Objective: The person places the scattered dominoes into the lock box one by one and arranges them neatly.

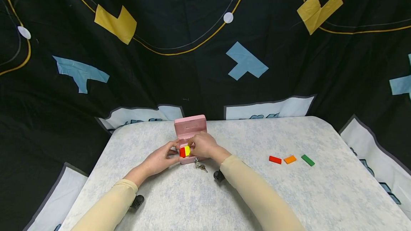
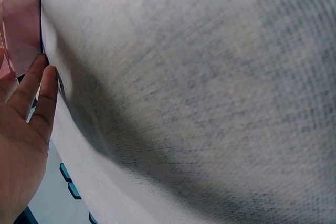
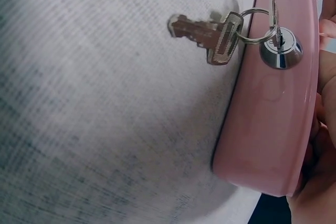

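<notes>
A pink box [image 1: 191, 126] stands on the pale desk [image 1: 160, 195], its lid raised and leaning back. The left hand [image 1: 160, 159] is at the box's left side, thumb and fingers spread, with the thumb by the front corner and the forefinger farther back along the side. The right hand [image 1: 203, 145] reaches over the right side into the box with its fingers bent beside a yellow block [image 1: 187, 150]; from these angles I cannot tell whether it pinches anything. A red block [image 1: 182, 152] lies in the box just left of the yellow block. On the front wall is a round silver lock [image 3: 282, 56] with 1 key [image 3: 273, 19] in it, and a ring [image 3: 255, 41] joins that to a second key [image 3: 205, 32] hanging in front. To the right, well apart from the box, 3 flat blocks lie near each other in a row: red [image 1: 275, 159], orange [image 1: 290, 159] and green [image 1: 308, 160].
</notes>
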`<act>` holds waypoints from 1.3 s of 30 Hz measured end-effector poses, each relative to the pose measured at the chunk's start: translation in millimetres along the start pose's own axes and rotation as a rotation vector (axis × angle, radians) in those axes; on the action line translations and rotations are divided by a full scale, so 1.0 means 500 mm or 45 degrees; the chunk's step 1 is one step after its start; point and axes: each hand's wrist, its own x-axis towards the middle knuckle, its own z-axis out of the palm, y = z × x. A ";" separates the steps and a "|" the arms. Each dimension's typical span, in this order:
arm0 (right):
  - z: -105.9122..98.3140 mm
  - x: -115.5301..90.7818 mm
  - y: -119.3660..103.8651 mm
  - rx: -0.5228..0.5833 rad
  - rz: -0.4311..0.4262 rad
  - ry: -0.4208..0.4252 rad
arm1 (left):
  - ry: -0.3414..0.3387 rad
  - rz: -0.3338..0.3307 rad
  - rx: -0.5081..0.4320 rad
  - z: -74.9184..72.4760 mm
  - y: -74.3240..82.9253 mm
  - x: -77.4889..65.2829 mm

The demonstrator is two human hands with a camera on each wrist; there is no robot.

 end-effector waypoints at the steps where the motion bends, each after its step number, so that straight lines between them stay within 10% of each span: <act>1: 0.000 0.000 0.000 -0.003 0.002 -0.003 | 0.001 0.001 0.002 0.000 0.000 0.000; 39: -0.004 0.001 -0.003 -0.006 0.046 -0.032 | -0.007 0.000 0.015 -0.001 0.003 -0.002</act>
